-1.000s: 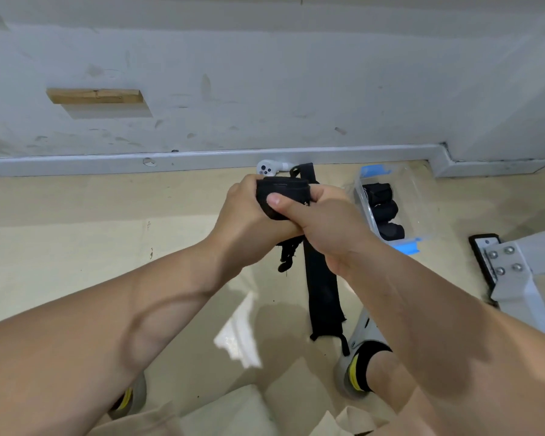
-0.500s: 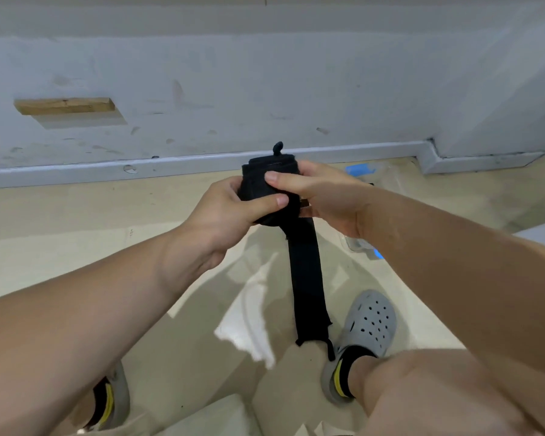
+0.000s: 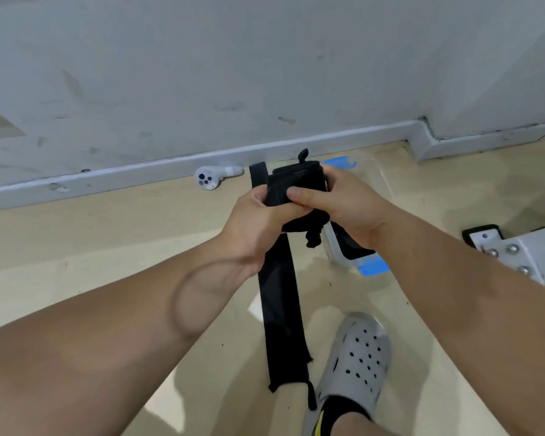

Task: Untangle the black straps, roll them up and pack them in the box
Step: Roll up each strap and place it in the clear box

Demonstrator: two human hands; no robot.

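The left grip (image 3: 258, 215) and the right grip (image 3: 343, 202) were both clenched round the rolled black strap (image 3: 296, 180), with the right thumb pressed across its near face. The roll was held in the air in front of the clear box (image 3: 337, 251) — covering the box's left part in this view. The unrolled strap tail (image 3: 280, 309) hung from the roll, left of the box, toward the floor (image 3: 107, 247). A white controller (image 3: 206, 179) lay well left of the box, a grey shoe (image 3: 359, 350) stood nearer the camera than the box, and a white metal bracket (image 3: 516, 250) sat to the box's right.
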